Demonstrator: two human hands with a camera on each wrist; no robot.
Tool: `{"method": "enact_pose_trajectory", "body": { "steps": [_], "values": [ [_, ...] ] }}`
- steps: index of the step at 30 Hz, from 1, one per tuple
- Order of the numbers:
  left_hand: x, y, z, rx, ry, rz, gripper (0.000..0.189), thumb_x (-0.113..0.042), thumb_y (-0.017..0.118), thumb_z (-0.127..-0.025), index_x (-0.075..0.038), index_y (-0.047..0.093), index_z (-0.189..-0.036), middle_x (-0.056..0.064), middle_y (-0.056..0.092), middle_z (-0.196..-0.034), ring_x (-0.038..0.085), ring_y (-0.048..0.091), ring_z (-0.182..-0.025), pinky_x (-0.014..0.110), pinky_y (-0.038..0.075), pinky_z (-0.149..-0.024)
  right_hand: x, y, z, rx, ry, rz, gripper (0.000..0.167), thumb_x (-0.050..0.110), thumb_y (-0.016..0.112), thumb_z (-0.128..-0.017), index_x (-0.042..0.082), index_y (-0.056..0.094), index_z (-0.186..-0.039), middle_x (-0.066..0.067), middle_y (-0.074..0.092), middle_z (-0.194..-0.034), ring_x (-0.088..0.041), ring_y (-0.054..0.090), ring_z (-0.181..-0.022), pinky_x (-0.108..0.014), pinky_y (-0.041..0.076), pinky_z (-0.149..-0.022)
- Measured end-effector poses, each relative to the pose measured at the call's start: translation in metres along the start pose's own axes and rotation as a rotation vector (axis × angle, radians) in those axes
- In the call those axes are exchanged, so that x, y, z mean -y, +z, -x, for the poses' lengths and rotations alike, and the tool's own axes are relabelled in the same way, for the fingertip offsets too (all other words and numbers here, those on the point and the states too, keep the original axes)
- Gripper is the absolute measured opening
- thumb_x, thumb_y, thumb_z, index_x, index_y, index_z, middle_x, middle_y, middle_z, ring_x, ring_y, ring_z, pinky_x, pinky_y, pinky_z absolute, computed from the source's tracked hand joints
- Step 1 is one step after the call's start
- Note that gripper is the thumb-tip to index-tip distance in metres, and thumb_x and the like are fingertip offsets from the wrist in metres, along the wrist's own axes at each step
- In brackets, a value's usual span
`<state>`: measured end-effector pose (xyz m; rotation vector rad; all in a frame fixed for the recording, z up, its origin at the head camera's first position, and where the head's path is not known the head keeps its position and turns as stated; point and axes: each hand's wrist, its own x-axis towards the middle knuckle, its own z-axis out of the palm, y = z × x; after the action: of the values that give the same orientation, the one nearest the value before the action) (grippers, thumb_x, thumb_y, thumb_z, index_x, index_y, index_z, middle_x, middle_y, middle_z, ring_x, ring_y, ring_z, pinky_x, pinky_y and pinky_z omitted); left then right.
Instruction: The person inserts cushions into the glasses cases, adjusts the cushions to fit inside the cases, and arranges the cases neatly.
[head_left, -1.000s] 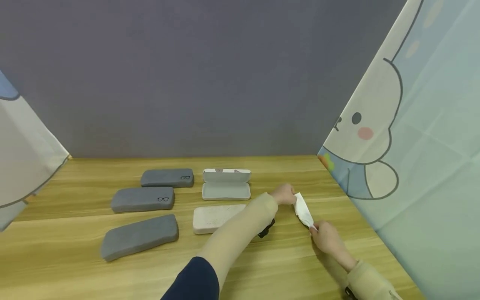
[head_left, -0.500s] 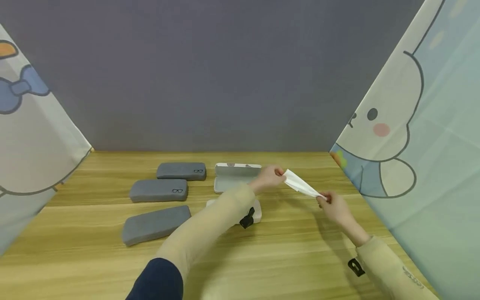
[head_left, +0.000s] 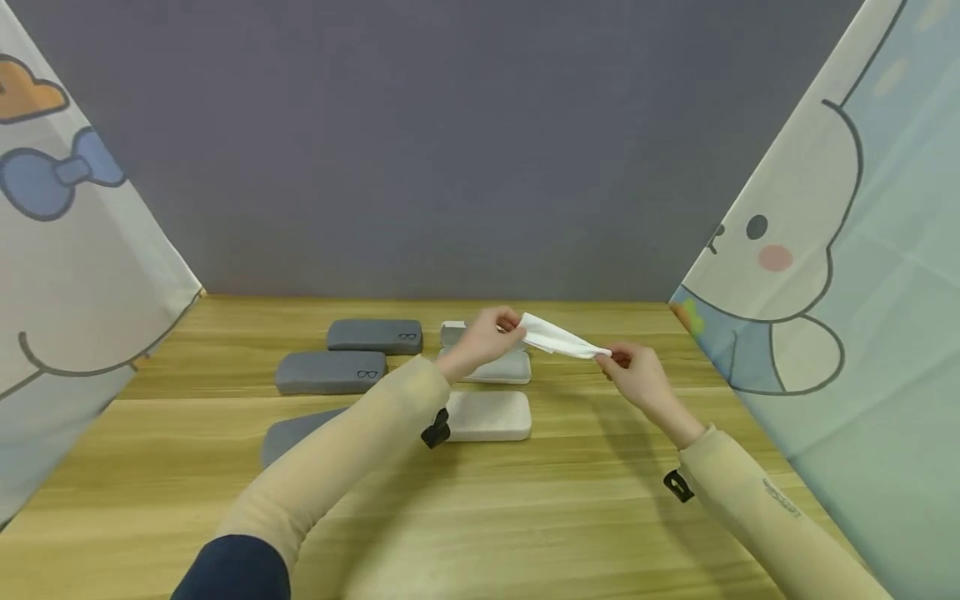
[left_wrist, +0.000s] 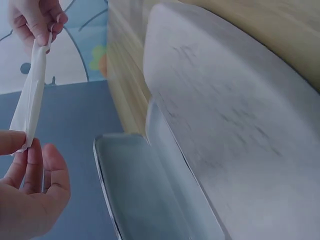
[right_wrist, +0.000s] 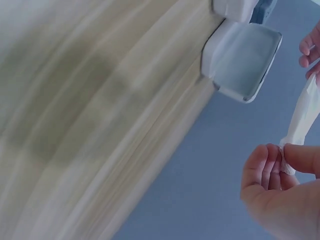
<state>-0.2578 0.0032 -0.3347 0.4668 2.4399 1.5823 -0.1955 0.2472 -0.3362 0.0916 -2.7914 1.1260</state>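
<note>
A thin white tissue (head_left: 558, 337), folded into a long strip, is stretched between both hands above the table. My left hand (head_left: 480, 340) pinches its left end between thumb and fingers. At the lower right end, my right hand (head_left: 639, 379) pinches the gathered tip. Behind and below the left hand stands an open white glasses case (head_left: 506, 368), its lid raised and partly covered by that hand. In the left wrist view the tissue (left_wrist: 32, 95) runs from the left hand (left_wrist: 32, 200) up to the right. The right wrist view shows the right thumb pressing the tissue (right_wrist: 302, 115) against curled fingers.
A closed white glasses case (head_left: 491, 417) lies in front of the open one. To the left are three grey cases: a far one (head_left: 375, 336), a middle one (head_left: 330, 372) and a near one (head_left: 292, 437) partly behind the left forearm. Patterned curtains (head_left: 810, 250) flank the wooden table.
Both hands have lifted the tissue from near the table and carried it up and left, toward the open white case. The head view has also shifted, so the cases appear further right.
</note>
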Motion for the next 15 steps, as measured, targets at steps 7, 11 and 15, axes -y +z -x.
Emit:
{"method": "enact_pose_trajectory", "body": {
  "steps": [7, 11, 15],
  "values": [
    [0.008, -0.026, 0.018, -0.033, -0.049, 0.025, 0.025, -0.020, 0.060, -0.095, -0.006, 0.060, -0.116, 0.011, 0.060, -0.114, 0.027, 0.059, -0.103, 0.035, 0.054, -0.082, 0.018, 0.016, -0.016, 0.052, -0.009, -0.048, 0.029, 0.016, 0.056, -0.098, -0.005, 0.062, -0.117, -0.019, 0.065, -0.096, -0.017, 0.060, -0.077, -0.025, 0.051, -0.067],
    [0.014, -0.040, 0.025, -0.038, -0.074, 0.064, 0.026, -0.019, 0.059, -0.096, -0.005, 0.058, -0.117, 0.013, 0.058, -0.116, 0.035, 0.059, -0.107, 0.043, 0.053, -0.090, 0.029, 0.025, -0.024, 0.078, -0.024, -0.074, 0.030, 0.018, 0.054, -0.099, -0.002, 0.059, -0.120, -0.022, 0.063, -0.103, -0.021, 0.059, -0.083, -0.029, 0.052, -0.072],
    [0.019, -0.053, 0.029, -0.061, -0.092, 0.046, 0.028, -0.022, 0.060, -0.096, -0.006, 0.057, -0.119, 0.013, 0.058, -0.118, 0.032, 0.061, -0.102, 0.037, 0.055, -0.084, 0.041, 0.032, -0.033, 0.097, -0.039, -0.091, 0.028, 0.017, 0.054, -0.099, -0.001, 0.059, -0.120, -0.018, 0.063, -0.099, -0.019, 0.058, -0.081, -0.033, 0.054, -0.075]
  ]
}}
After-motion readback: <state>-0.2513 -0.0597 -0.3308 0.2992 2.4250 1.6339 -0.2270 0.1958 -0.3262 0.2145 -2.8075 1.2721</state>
